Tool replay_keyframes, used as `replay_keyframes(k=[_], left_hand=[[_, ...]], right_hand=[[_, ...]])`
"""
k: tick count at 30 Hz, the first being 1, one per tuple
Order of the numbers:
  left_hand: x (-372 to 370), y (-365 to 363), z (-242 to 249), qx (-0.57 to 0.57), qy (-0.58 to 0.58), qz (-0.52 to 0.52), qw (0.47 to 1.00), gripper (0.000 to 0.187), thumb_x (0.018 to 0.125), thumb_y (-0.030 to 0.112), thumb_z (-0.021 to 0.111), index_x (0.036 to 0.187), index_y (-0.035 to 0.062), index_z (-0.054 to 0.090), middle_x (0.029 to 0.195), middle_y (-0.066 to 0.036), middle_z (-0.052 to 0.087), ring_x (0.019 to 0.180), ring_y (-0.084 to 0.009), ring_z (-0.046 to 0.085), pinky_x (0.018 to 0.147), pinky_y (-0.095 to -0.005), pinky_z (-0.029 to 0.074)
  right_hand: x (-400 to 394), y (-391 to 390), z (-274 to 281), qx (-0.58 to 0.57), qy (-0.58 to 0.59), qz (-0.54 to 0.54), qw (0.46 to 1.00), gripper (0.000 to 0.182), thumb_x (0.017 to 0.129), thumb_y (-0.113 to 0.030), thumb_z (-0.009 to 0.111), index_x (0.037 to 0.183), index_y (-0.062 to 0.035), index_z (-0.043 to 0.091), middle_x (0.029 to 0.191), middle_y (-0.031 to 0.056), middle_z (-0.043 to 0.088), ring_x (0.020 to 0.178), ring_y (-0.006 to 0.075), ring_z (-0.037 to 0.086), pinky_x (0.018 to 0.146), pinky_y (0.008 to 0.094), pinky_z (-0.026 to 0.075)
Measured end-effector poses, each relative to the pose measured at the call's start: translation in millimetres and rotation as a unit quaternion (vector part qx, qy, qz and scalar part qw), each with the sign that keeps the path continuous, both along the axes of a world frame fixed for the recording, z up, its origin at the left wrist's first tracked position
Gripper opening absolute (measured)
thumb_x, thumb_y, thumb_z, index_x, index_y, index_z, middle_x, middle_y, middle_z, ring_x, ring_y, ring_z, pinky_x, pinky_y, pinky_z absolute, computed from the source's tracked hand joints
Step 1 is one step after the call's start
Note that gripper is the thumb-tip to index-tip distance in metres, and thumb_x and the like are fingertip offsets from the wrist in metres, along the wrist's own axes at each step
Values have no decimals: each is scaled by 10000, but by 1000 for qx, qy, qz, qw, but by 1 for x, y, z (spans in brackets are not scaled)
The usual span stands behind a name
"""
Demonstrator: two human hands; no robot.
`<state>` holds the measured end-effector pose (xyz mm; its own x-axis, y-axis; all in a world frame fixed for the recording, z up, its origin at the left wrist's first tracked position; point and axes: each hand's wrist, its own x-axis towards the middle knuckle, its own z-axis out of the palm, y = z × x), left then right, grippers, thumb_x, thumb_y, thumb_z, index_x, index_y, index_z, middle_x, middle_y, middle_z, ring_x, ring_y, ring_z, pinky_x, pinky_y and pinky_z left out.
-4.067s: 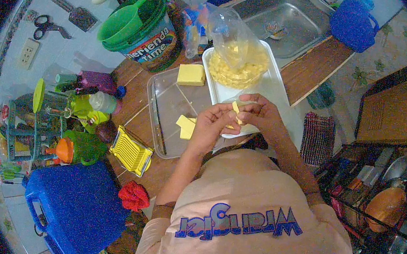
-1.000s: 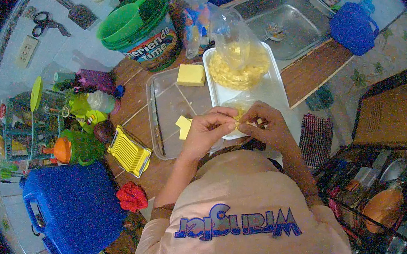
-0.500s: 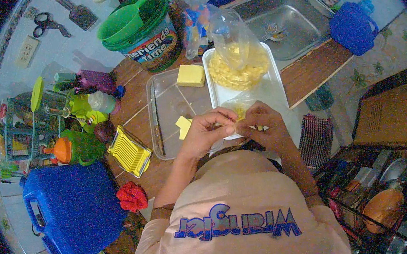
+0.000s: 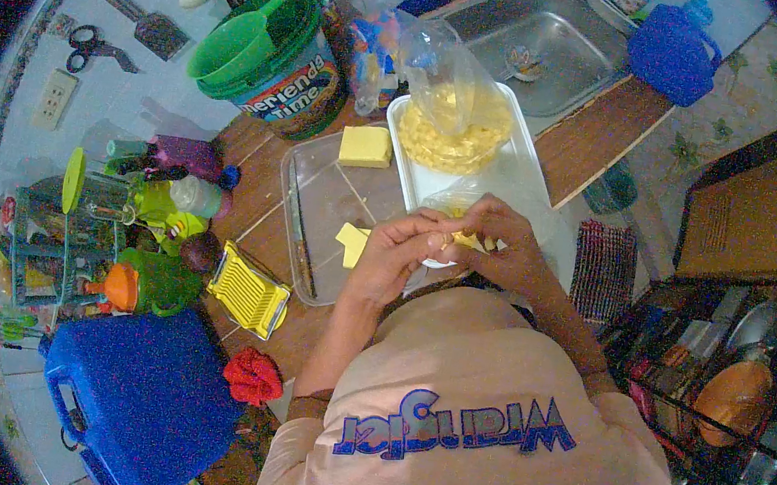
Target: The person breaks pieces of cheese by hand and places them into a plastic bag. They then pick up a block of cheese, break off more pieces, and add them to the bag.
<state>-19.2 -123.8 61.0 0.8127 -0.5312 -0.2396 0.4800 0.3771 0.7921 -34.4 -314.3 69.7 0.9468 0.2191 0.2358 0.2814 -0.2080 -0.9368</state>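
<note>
My left hand (image 4: 394, 254) and my right hand (image 4: 504, 245) meet over the near edge of a white tray (image 4: 536, 160), fingertips pinched together. Between them is a small yellow piece (image 4: 466, 240), mostly hidden by the fingers. On the tray sits a clear plastic bag (image 4: 452, 136) filled with many small yellow pieces, with more clear plastic nearer my hands. To the left, a shallow clear container (image 4: 311, 154) holds a yellow block (image 4: 365, 146), a knife (image 4: 300, 224) and smaller yellow cut pieces (image 4: 351, 244) beside my left hand.
A yellow slicer (image 4: 249, 290) and a red cloth (image 4: 252, 376) lie left, near a large blue jug (image 4: 140, 396). Behind stands a bucket (image 4: 300, 91) with a green strainer (image 4: 233, 51). The sink (image 4: 562, 33) is at the back right, a dish rack (image 4: 703, 399) at the right.
The fingers of both hands have shifted around the small yellow piece, and more of it shows by my right fingers. The other things stay where they were.
</note>
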Motion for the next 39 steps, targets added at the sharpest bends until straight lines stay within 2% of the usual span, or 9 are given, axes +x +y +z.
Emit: replay_keyframes(k=[11,14,17,19,21,23,29,35,39], left_hand=[[0,-4,-4,3,-13,36,999,166,828,84,599,941,-34,628,974,-83,595,823,-148,594,714,-251,493],[0,-6,-10,57,-28,98,993,140,804,84,628,899,-17,637,931,-72,617,811,-151,593,712,-254,483],[1,-6,-15,107,-49,145,982,105,783,69,651,856,-5,648,923,-61,616,828,-152,578,734,-265,465],[2,-6,-15,160,-85,164,970,93,773,60,658,842,-2,653,913,-60,614,837,-154,569,747,-272,453],[2,-8,-14,234,-142,173,946,89,768,52,659,838,-2,656,901,-63,611,842,-156,562,754,-275,441],[2,-11,-16,240,-177,182,937,79,773,56,671,840,13,666,880,-45,593,810,-121,544,721,-241,431],[2,-17,-17,295,-221,158,916,76,779,71,676,845,34,676,853,-29,589,780,-109,542,703,-227,425],[1,-16,-18,254,-177,173,935,69,794,69,662,851,32,672,877,-37,606,809,-106,548,694,-226,421],[0,-14,-23,236,-183,184,937,77,793,80,667,853,32,670,882,-39,605,813,-108,547,698,-226,422]], right_hand=[[3,-1,-1,-37,-25,-1,999,235,761,-242,712,935,-91,667,786,61,556,764,195,559,677,287,451],[7,4,-22,102,168,-23,980,333,800,-249,670,1085,-90,605,868,66,585,825,178,571,714,275,463],[16,-2,-34,377,364,16,852,440,848,-234,612,1236,-75,479,1005,74,591,907,173,582,773,287,480],[25,-10,-49,110,165,64,978,467,868,-203,583,1276,-51,415,1083,82,574,968,177,576,822,310,483],[25,-12,-52,118,157,77,977,477,883,-183,558,1297,-30,376,1129,95,562,1010,189,568,861,327,481],[19,-6,-44,401,341,55,849,469,894,-174,539,1297,-11,363,1146,113,554,1033,208,561,889,337,474],[19,1,-47,287,213,37,933,445,900,-156,522,1284,2,362,1123,126,554,1020,237,568,885,320,486],[15,4,-33,459,323,30,827,465,863,-156,586,1261,-7,399,1059,96,568,1026,220,569,855,343,508],[15,3,-35,422,331,11,844,413,860,-158,590,1225,-15,461,1041,89,569,1021,222,571,828,351,519]])
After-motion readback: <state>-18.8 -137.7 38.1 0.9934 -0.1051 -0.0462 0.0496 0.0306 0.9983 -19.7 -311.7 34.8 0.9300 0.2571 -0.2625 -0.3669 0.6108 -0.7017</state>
